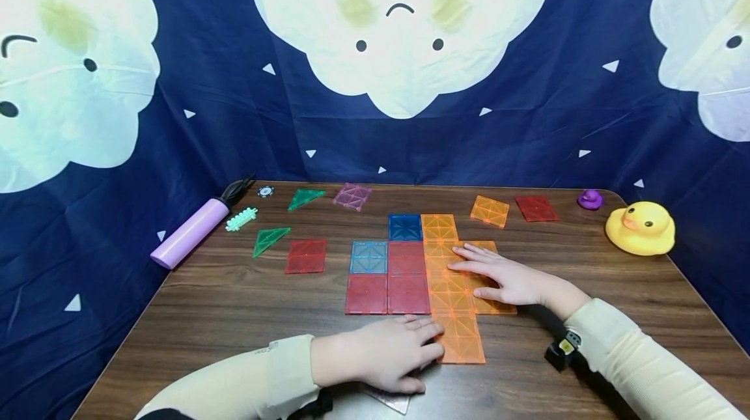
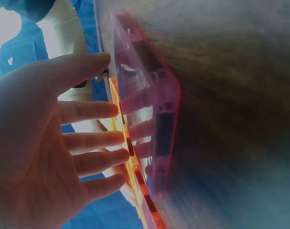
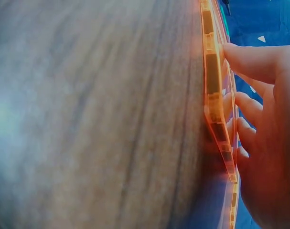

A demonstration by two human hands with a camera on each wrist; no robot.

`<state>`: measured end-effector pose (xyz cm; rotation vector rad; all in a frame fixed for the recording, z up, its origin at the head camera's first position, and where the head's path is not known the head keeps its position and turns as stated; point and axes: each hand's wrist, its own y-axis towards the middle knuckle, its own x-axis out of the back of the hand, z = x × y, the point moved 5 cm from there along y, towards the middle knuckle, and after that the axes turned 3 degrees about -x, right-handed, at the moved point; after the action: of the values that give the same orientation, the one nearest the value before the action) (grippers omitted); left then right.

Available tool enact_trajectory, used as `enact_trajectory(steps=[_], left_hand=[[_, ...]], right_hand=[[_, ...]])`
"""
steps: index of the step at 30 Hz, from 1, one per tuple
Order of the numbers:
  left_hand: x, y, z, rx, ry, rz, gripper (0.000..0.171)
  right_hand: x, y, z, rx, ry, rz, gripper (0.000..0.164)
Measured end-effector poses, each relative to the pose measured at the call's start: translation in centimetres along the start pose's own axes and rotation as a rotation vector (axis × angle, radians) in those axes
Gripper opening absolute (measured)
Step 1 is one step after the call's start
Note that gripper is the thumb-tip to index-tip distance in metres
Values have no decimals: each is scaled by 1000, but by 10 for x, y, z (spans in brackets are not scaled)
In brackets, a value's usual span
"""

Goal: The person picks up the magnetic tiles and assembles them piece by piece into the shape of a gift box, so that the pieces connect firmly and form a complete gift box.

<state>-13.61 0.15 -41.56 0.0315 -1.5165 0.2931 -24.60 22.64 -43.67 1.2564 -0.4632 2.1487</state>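
Head camera: is looking forward and down over the tabletop (image 1: 234, 322), facing the blue backdrop (image 1: 375, 146) from well back. Left wrist camera: is viewing the left hand (image 1: 389, 351) palm-side, close, low, sideways. Right wrist camera: is likewise viewing the right hand (image 1: 504, 280). Head and right wrist: are sharing orange tiles (image 1: 448, 290).

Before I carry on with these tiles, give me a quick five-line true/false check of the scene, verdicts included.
1. The dark blue translucent square tile is at the near end of the central tile layout. False: the dark blue translucent square tile is at its far end.
2. The right hand rests on orange translucent square plastic tiles. True.
3. Two green translucent triangular tiles lie left of the central tile layout. True.
4. The small purple toy duck is right of the large yellow toy duck. False: the small purple toy duck is left of the large yellow toy duck.
5. The lavender cylinder lies left of both green tiles. True.
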Motion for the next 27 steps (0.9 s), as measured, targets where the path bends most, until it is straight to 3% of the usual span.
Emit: enact_trajectory(steps=[4, 8, 11, 15, 21, 27], left_hand=[[0, -7, 3, 38, -17, 2, 58], [6, -22, 4, 73, -8, -81, 58], [12, -36, 1, 48, -4, -180, 52], [13, -53, -5, -35, -8, -255, 43], [1, -68, -13, -109, -6, -202, 45], [-10, -68, -16, -73, 7, -168, 46]], right_hand=[[-1, 1, 0, -9, 4, 5, 54], [-1, 2, 1, -2, -3, -2, 55], [0, 2, 3, 9, -8, -6, 55], [-1, 2, 2, 6, -17, 1, 55], [-1, 0, -1, -20, -7, 13, 58], [-2, 0, -1, -16, -12, 9, 57]])
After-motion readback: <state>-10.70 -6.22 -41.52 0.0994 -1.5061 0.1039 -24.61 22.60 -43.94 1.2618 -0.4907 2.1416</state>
